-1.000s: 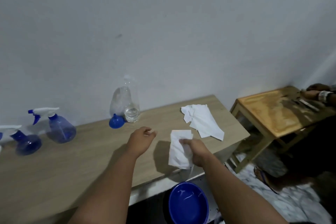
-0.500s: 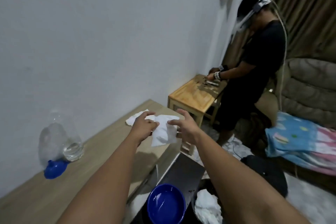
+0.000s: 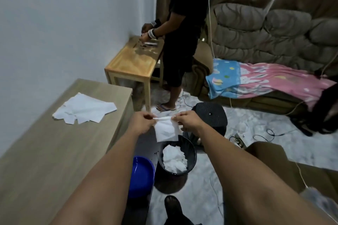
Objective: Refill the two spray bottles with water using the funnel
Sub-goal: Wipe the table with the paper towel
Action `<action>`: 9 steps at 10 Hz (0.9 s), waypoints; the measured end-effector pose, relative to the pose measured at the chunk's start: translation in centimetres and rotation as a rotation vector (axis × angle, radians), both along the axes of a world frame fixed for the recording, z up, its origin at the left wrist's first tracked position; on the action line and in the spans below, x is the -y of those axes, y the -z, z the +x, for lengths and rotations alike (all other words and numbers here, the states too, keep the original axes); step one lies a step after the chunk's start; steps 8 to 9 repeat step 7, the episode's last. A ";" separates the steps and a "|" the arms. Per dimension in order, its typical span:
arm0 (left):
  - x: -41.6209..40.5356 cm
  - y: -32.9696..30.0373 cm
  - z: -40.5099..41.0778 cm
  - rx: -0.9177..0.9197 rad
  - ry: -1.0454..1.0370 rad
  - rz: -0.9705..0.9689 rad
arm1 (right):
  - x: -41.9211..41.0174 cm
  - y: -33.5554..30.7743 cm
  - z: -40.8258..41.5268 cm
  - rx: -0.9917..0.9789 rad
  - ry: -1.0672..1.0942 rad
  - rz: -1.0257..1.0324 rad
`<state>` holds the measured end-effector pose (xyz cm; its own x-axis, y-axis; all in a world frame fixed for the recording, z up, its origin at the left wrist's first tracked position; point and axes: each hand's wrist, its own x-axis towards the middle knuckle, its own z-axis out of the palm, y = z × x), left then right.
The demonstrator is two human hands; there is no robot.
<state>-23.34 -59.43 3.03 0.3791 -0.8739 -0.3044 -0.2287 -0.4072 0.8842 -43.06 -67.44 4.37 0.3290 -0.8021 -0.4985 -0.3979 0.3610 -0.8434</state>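
both hands, the left hand [image 3: 141, 121] and right hand [image 3: 188, 120], pinch the top edge of a thin white tissue [image 3: 166, 130] at frame centre, hanging limp above a black mesh wastebasket [image 3: 190, 153] of crumpled tissue. flat white tissues [image 3: 83, 108] lie on the pale wood-grain table [image 3: 45, 151] at left.

Open air above black bin [image 3: 190, 151], crumpled tissues [image 3: 174, 159] inside.
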 end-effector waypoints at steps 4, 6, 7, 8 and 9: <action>11.2 21.9 -7.9 -0.176 0.018 0.322 | 9.7 22.5 -6.1 -0.250 0.174 0.181; 15.9 32.1 -10.3 -0.244 -0.007 0.392 | 15.0 32.7 -6.1 -0.350 0.184 0.219; 17.1 34.9 -10.7 -0.179 0.051 0.424 | 16.2 35.6 -5.8 -0.407 0.145 0.255; 17.1 34.9 -10.7 -0.179 0.051 0.424 | 16.2 35.6 -5.8 -0.407 0.145 0.255; 17.1 34.9 -10.7 -0.179 0.051 0.424 | 16.2 35.6 -5.8 -0.407 0.145 0.255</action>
